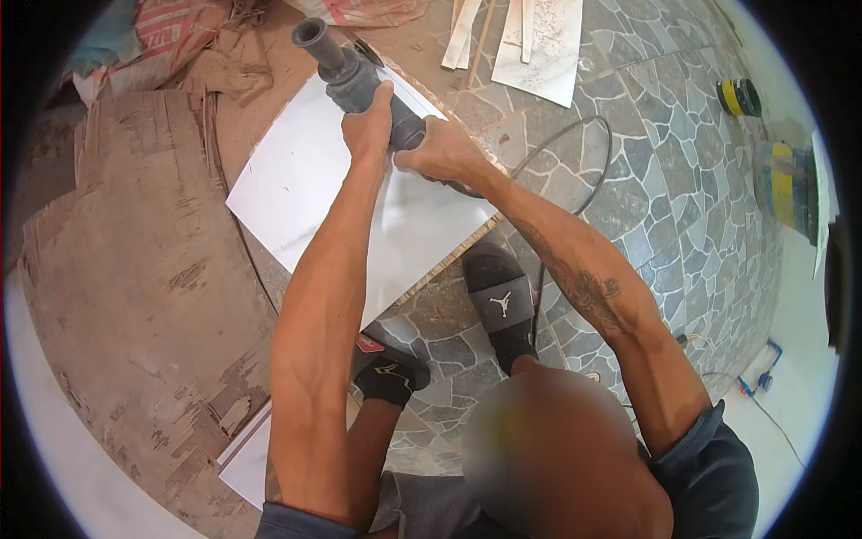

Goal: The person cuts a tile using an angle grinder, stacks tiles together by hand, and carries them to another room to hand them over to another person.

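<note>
A dark power tool (357,90) with a round open port at its far end lies over the upper edge of a white tile (305,198). My left hand (368,128) is wrapped round the tool's middle, its thumb along the top. The rear part of the tool is in my right hand (442,153), with a cable running off beyond it. Where the tool meets the tile is mostly hidden by the tool's body. Beneath the tile, a brownish layered edge shows along its lower right side.
A worn wooden board (135,269) lies at the left, with sacks (171,36) behind it. White offcuts (543,54) rest at the top. The black cable (609,153) loops over the stone-pattern floor. Buckets (786,189) stand at the right. Two sandalled feet are below the tile.
</note>
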{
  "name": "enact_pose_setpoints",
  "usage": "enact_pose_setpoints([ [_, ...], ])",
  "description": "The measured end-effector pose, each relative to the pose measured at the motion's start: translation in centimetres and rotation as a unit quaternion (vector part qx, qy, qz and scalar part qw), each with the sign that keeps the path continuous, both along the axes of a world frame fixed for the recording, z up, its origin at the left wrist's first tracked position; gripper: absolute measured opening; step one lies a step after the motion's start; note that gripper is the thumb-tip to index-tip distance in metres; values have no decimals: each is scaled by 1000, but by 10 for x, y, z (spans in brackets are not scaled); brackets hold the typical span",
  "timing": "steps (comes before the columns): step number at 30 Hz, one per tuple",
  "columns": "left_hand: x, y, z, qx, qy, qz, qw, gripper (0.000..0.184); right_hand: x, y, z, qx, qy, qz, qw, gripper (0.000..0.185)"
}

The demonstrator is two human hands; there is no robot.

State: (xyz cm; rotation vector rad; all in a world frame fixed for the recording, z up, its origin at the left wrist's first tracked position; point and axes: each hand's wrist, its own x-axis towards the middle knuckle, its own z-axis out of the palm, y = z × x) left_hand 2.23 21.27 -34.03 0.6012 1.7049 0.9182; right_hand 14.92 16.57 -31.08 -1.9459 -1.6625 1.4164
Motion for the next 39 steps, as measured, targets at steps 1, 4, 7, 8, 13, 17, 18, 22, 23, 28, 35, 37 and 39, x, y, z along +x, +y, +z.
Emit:
enact_pose_setpoints([
  [1, 0, -1, 1, 0, -3, 0, 1000, 55, 0, 0, 0, 3, -5, 2, 1000, 66],
  [4, 1, -2, 3, -3, 1, -1, 1000, 54, 0, -1, -3, 14, -15, 6, 1000, 66],
  [7, 3, -4, 4, -3, -2, 2, 1000, 55, 1, -3, -6, 27, -23, 9, 999, 67],
  [8, 4, -5, 4, -3, 0, 3, 1000, 55, 1, -3, -6, 30, -29, 12, 999, 68],
  [13, 6, -8, 3, 5, -12, 10, 1000, 54, 3, -6, -6, 21, -24, 11, 999, 71],
  [17, 9, -11, 7, 4, -10, 13, 1000, 53, 4, -9, -6, 23, -26, 10, 999, 70],
  [18, 8, -11, 6, 1, -6, 12, 1000, 53, 4, -10, -6, 31, -32, 10, 999, 69],
  [22, 8, -12, 3, 16, -15, 10, 1000, 52, 5, -11, -6, 25, -28, 12, 999, 68],
  [23, 9, -12, 2, 13, -20, 11, 1000, 52, 6, -12, -6, 26, -28, 12, 999, 68],
  [28, 11, -15, 5, 4, -18, 13, 1000, 51, 8, -14, -1, 16, -26, 17, 999, 69],
  [35, 13, -18, 7, 5, -7, 7, 1000, 52, 9, -16, -1, 25, -33, 19, 999, 72],
  [37, 13, -18, 5, 1, -2, 7, 1000, 52, 10, -17, -3, 26, -36, 19, 999, 73],
  [39, 13, -19, 6, -1, 6, 5, 1000, 52, 10, -18, -4, 27, -40, 21, 999, 73],
])
